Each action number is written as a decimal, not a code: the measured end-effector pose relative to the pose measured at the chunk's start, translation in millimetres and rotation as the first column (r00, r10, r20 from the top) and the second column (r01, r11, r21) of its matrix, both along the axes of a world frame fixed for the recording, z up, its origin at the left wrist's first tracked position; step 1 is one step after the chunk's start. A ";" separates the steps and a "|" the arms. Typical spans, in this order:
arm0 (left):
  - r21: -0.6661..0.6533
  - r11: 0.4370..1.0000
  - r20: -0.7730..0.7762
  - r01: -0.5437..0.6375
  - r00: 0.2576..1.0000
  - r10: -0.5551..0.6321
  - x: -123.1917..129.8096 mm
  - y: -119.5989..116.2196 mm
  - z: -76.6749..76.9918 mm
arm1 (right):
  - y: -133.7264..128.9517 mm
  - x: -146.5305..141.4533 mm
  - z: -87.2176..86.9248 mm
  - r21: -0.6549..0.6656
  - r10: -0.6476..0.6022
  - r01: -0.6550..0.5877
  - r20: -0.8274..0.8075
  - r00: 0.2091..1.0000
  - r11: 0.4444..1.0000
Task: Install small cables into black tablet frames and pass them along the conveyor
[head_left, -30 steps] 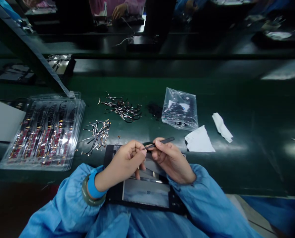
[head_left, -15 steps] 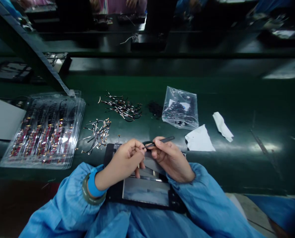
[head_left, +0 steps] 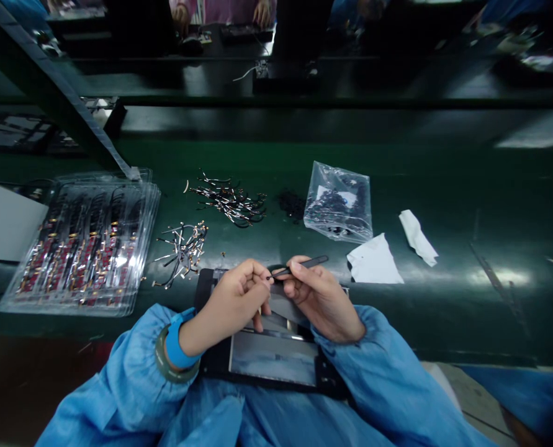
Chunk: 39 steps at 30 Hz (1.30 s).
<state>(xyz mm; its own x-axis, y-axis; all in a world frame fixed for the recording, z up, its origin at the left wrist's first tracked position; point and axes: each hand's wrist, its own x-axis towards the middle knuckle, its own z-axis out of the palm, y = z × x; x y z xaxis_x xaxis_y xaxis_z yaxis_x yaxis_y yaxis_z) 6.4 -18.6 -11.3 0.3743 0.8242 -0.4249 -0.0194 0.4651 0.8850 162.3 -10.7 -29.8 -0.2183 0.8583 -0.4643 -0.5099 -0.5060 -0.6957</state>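
My right hand point(head_left: 320, 295) grips black tweezers point(head_left: 308, 262), their tips pointing left at my left fingertips. My left hand point(head_left: 239, 295) is closed in a pinch on a tiny dark part point(head_left: 269, 278), too small to name, where the tweezer tips meet it. Both hands hover over a black tray-like holder point(head_left: 206, 285) at the table's front edge. In the holder lies a flat device with a grey, glossy panel point(head_left: 274, 359), partly hidden under my hands. A blue band point(head_left: 179, 340) circles my left wrist.
Clear plastic trays point(head_left: 141, 248) of circuit boards stand left, beside a white box point(head_left: 8, 220). Cable piles point(head_left: 232, 202) point(head_left: 183, 251), small black parts point(head_left: 292, 205), a clear bag point(head_left: 336, 202) and white paper pieces point(head_left: 373, 259) lie ahead. Co-workers' hands point(head_left: 262, 12) show across the table.
My hands and the tweezers hold almost the same pose. Across the table, a co-worker's hands have shifted slightly.
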 end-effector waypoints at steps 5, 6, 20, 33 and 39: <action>0.034 0.999 -0.039 0.034 0.999 -0.033 -1.0 -1.8 -0.2 | 0.3 -0.9 0.8 0.006 0.013 -0.013 0.008 1.000 1.000; 0.092 0.994 -0.087 0.065 0.995 -0.057 -3.4 -1.8 -0.4 | 0.5 -0.1 1.2 0.011 0.011 -0.011 0.017 1.000 1.000; 0.614 0.767 -0.711 0.185 0.551 0.437 -60.6 -2.8 -11.6 | -10.7 28.6 -17.4 0.365 -0.191 -0.112 0.696 0.693 0.924; 0.626 0.779 -0.741 0.035 0.340 0.580 -115.7 -28.9 -16.4 | -17.4 27.9 -22.7 0.568 -0.409 -0.301 0.791 0.454 0.766; 0.538 0.799 -0.836 0.269 0.296 0.463 -116.9 -32.7 -27.5 | -15.9 29.0 -23.8 0.427 -0.308 -0.068 0.744 0.593 0.902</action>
<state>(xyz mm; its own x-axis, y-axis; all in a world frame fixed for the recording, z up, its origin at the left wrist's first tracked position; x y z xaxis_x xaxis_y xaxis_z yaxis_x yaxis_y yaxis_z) -110.5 -51.3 -38.8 -0.0567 0.9950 0.0828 0.9304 0.0226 0.3658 191.2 -26.7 -53.6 0.1848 0.9822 -0.0346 0.2904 -0.0882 -0.9528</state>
